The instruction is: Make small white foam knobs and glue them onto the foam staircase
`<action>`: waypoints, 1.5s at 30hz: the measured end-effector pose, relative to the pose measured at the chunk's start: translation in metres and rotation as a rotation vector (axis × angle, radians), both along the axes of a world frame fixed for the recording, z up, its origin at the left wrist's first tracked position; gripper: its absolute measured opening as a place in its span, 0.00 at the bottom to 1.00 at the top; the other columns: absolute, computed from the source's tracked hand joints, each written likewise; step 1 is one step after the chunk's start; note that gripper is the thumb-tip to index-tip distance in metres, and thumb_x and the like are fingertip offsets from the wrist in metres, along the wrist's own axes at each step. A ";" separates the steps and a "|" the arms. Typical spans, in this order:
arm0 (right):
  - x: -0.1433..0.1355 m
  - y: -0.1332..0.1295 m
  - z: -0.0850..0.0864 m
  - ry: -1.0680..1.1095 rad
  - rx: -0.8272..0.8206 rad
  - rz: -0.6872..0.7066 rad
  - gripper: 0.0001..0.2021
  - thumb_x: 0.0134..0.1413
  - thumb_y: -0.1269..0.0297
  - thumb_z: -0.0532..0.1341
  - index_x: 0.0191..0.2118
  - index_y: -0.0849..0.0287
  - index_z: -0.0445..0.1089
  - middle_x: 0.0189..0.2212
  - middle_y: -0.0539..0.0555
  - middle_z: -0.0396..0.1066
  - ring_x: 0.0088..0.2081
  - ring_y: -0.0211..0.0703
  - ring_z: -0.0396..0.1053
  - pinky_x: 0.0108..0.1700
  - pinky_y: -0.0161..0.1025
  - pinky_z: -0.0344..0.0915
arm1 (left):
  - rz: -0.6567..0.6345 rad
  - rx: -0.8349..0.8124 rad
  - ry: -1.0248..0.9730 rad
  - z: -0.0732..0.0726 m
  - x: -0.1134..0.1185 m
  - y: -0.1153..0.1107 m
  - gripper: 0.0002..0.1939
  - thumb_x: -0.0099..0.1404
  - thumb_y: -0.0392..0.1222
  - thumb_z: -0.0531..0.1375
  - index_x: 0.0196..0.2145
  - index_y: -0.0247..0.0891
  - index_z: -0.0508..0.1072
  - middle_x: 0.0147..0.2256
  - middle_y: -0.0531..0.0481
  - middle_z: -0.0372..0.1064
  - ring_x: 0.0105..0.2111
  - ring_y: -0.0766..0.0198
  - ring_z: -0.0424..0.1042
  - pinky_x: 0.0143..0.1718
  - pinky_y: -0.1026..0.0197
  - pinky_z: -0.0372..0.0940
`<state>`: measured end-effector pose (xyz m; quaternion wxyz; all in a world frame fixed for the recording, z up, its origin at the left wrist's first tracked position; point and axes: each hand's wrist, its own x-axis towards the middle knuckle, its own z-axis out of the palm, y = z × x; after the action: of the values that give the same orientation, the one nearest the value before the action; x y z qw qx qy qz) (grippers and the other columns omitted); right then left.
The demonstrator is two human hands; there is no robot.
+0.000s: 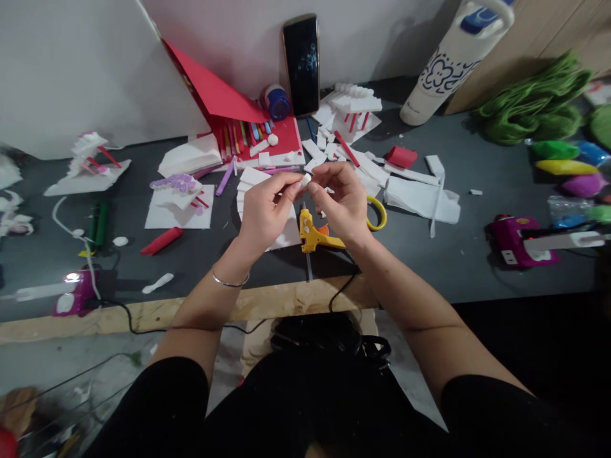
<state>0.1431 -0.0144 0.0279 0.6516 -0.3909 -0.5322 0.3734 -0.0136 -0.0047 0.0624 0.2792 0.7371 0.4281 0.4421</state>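
My left hand [261,213] and my right hand [341,200] meet over the middle of the table. Between their fingertips is a small white piece [305,180], pinched from both sides; its material is too small to make out. Just below my right hand lies a yellow glue gun [312,234] with a clear glue stick poking out toward the table edge. Yellow-handled scissors [379,214] lie partly hidden behind that hand. Under my left hand are white folded paper strips [248,181].
Small white paper models with red posts stand at the back [356,102] and left [88,168]. A phone [301,63] leans on the wall by a white bottle [439,70]. Purple power strips [518,242] sit at both sides. Green yarn [534,105] is at right. A black cord crosses the front edge.
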 end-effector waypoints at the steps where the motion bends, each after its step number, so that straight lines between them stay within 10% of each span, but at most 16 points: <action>1: 0.000 0.000 0.001 -0.005 0.001 0.018 0.19 0.58 0.43 0.70 0.45 0.51 0.73 0.34 0.47 0.72 0.34 0.34 0.71 0.26 0.32 0.63 | -0.016 -0.015 -0.017 0.001 0.000 0.001 0.15 0.75 0.53 0.60 0.42 0.41 0.80 0.36 0.50 0.81 0.34 0.64 0.81 0.39 0.64 0.76; 33: 0.000 0.000 0.000 -0.064 -0.028 -0.017 0.18 0.60 0.43 0.68 0.40 0.53 0.76 0.35 0.49 0.76 0.34 0.36 0.74 0.33 0.36 0.72 | -0.089 -0.181 -0.151 -0.003 0.001 0.007 0.15 0.69 0.56 0.66 0.38 0.41 0.74 0.32 0.52 0.79 0.34 0.64 0.81 0.38 0.62 0.77; 45: 0.002 0.013 -0.013 0.070 -0.075 0.286 0.23 0.57 0.37 0.68 0.41 0.52 0.69 0.31 0.45 0.71 0.31 0.34 0.71 0.30 0.33 0.69 | -0.159 -0.372 -0.280 -0.013 -0.008 0.020 0.14 0.68 0.55 0.67 0.35 0.42 0.75 0.29 0.52 0.75 0.29 0.64 0.79 0.28 0.62 0.78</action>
<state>0.1453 -0.0014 0.0154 0.5947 -0.3219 -0.5453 0.4954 -0.0212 0.0157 0.0497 0.5006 0.6361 0.3999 0.4299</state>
